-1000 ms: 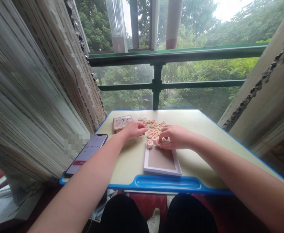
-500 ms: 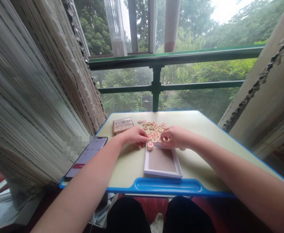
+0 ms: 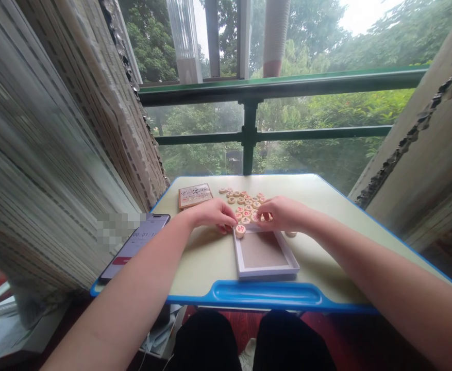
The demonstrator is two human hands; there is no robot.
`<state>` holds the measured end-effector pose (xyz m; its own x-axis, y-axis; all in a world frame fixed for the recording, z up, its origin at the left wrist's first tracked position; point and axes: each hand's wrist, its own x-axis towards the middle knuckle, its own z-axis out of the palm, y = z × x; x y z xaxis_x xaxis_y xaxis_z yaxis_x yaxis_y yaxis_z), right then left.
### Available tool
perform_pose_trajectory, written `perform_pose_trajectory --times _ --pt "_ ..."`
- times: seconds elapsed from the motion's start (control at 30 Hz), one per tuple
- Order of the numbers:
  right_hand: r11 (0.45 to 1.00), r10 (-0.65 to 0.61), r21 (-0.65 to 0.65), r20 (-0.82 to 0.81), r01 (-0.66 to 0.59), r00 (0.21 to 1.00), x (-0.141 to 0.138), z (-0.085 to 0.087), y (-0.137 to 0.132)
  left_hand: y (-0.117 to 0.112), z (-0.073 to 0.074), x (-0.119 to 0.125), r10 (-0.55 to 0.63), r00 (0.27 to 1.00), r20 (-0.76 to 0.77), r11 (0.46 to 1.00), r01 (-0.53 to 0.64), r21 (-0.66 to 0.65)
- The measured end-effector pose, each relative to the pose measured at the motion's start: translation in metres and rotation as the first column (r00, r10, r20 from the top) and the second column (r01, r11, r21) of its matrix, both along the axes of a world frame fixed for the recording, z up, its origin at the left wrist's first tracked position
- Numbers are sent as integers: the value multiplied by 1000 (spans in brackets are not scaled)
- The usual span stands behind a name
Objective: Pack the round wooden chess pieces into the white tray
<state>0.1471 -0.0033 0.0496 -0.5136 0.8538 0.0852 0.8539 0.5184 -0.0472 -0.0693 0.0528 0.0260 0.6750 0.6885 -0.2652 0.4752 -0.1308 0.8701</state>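
— While the left hand (image 3: 215, 214) is bending beside the far-left corner of a shallow, white, rectangular box (image 3: 268, 272), is it gripping?
— Cannot tell; perhaps it is steadying the corner.
— Right hand (image 3: 282, 212)?
— Curling over round, wood-coloured discs (image 3: 246, 214) beyond the box; grasp hidden. One red-lettered disc (image 3: 240, 231) is lying face-up at that corner.
— Box axis?
— Probably running away from the person, slanting left; hollow side is facing up on the cream, blue-rimmed desk (image 3: 330, 278).

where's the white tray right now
Head view, slightly right of centre: the white tray lies on the table, just beyond the blue groove, a red-marked piece at its far-left corner.
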Motion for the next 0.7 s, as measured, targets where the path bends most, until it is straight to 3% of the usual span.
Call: perform_pose_trajectory --times 0.37,0.7 --pt "1000 -25 2 -14 25 1000 -4 -2 1 1 0 0 -34 992 -121 997 43 67" --pt "993 -103 57 41 101 994 0 -2 6 -2 -5 11 134 988 -80 975 -117 187"
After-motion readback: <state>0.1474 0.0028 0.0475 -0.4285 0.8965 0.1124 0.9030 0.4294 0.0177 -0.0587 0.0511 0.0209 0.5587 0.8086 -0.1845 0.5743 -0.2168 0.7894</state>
